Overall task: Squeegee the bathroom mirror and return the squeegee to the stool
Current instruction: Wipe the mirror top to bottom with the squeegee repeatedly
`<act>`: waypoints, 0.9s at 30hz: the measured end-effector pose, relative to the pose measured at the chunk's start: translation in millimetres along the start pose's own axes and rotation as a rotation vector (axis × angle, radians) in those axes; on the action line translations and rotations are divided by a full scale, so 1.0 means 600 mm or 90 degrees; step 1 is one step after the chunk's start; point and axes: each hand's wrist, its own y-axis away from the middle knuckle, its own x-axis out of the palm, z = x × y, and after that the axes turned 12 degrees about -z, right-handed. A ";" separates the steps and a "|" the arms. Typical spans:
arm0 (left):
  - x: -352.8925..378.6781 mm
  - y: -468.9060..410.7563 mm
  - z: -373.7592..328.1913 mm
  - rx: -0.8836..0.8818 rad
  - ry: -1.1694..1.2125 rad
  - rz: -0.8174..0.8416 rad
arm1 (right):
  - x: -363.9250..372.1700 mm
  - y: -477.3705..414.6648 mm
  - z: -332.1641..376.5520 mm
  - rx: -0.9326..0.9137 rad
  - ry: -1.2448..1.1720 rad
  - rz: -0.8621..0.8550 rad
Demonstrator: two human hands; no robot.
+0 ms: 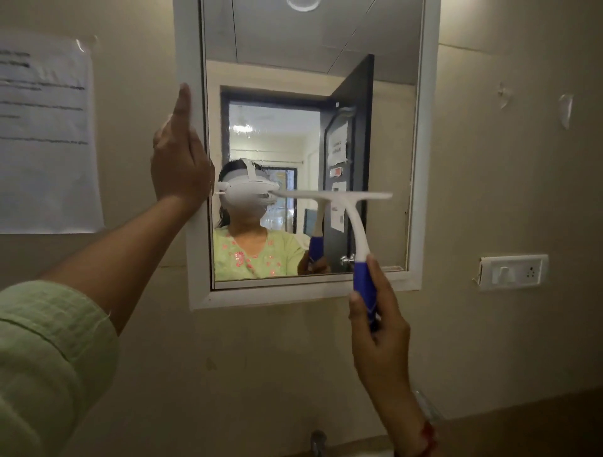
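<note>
Head view: the right hand (pixel 378 329) grips the squeegee (pixel 350 228) by its blue handle, blade level across the mirror (pixel 385 114) near its lower edge. Left hand (pixel 181 156) lies flat and open, fingers extended, against the frame's left edge, holding nothing.

The room is dimly lit, and the wall (pixel 261 375) is rendered in a flat, murky beige. The brightest area is found inside the mirror (pixel 385 130), where daylight from a reflected doorway (pixel 274 130) is blown out to near white. A pale round ceiling light (pixel 302 4) is reflected at the top edge. Faint streaks are seen on the glass near the doorway. The text on the paper notice (pixel 45 130) is smeared and unreadable. Straight lines are bowed toward the edges, and the sleeve (pixel 42 365) at lower left is softened.
</note>
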 end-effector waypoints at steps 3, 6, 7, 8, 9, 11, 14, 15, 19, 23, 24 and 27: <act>-0.004 0.000 -0.004 -0.008 -0.001 0.011 | 0.020 -0.082 0.021 -0.081 0.009 -0.011; -0.008 0.000 -0.008 -0.008 0.011 0.021 | 0.038 -0.163 0.042 -0.130 0.015 -0.052; -0.008 0.000 -0.008 -0.008 0.013 0.020 | 0.042 -0.189 0.048 -0.141 0.013 -0.070; -0.008 0.000 -0.008 -0.008 0.014 0.018 | 0.047 -0.212 0.055 -0.151 0.012 -0.082; -0.008 0.000 -0.008 -0.009 0.014 0.016 | 0.052 -0.236 0.061 -0.163 0.009 -0.089; -0.007 0.001 -0.007 -0.009 0.013 0.015 | 0.063 -0.284 0.073 -0.199 0.004 -0.089; -0.006 0.001 -0.006 -0.009 0.017 0.015 | 0.077 -0.354 0.088 -0.240 0.028 -0.090; -0.006 0.001 -0.006 -0.011 0.020 0.014 | 0.080 -0.374 0.091 -0.248 0.034 -0.094; -0.007 0.002 -0.007 -0.011 0.028 0.013 | 0.089 -0.428 0.094 -0.253 0.047 -0.106; -0.007 0.002 -0.006 -0.013 0.031 0.015 | 0.093 -0.448 0.086 -0.215 0.026 -0.115; -0.007 0.003 -0.005 -0.013 0.031 0.016 | 0.094 -0.447 0.083 -0.207 0.025 -0.111; -0.007 0.002 -0.004 -0.011 0.033 0.015 | 0.098 -0.441 0.073 -0.211 0.027 -0.100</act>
